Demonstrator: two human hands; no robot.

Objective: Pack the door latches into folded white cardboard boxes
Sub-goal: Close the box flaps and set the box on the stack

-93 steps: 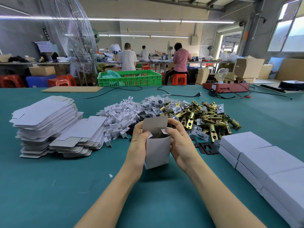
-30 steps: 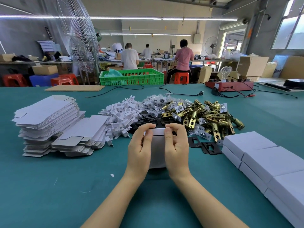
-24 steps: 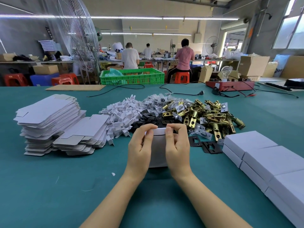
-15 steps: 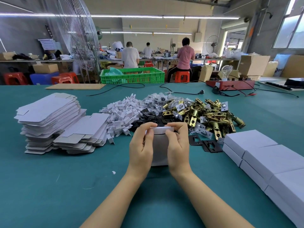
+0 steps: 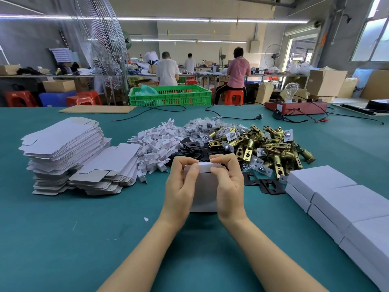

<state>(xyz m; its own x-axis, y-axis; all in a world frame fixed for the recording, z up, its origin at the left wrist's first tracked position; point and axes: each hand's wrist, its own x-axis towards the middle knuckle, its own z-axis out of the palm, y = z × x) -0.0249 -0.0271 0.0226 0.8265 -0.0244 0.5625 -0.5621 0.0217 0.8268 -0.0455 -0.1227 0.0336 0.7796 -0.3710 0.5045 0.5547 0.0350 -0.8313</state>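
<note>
We have now folded the top flap down on the box (image 5: 203, 186); left hand (image 5: 180, 191) and right hand (image 5: 228, 191) pinch it upright between them; the door latches (image 5: 267, 147) wait just beyond the right hand, so this end is shut.

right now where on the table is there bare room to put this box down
Bare green table lies left of the left hand, in front of the flat box blanks. Another patch sits between the right hand and the finished boxes. Behind the held box it is crowded with latches and black plates.

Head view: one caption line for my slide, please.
Both hands grip an upright white box before brass latches.
</note>
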